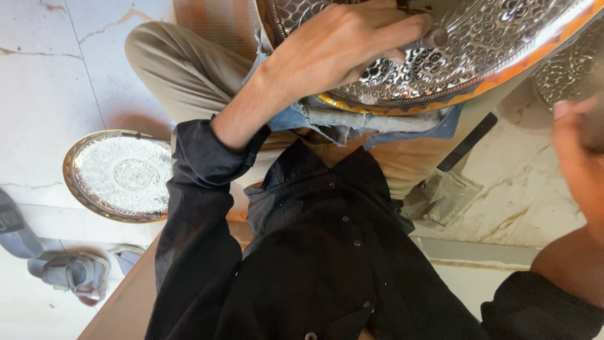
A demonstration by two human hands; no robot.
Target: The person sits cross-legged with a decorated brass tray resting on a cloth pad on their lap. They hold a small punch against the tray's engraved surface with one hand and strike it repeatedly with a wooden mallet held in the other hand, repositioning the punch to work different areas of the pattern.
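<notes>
left hand (340,53): grip closed on punch tool (434,39), tip on embossed metal tray (491,38) over lap | right hand (582,157): blurred, grip cannot tell | advice: keep punch upright, tray steady on denim pad (352,123)

Large embossed metal tray (478,56) cut off by the top edge, right hand (582,164) blurred and cropped at the right, perhaps raised, punch (434,39) mostly hidden under the left hand (340,50), sandals (69,274) partly out of frame.

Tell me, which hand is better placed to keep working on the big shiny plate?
Probably the left hand: it rests on the big embossed plate and grips a small metal tool. The right hand is off to the side, blurred.
</notes>
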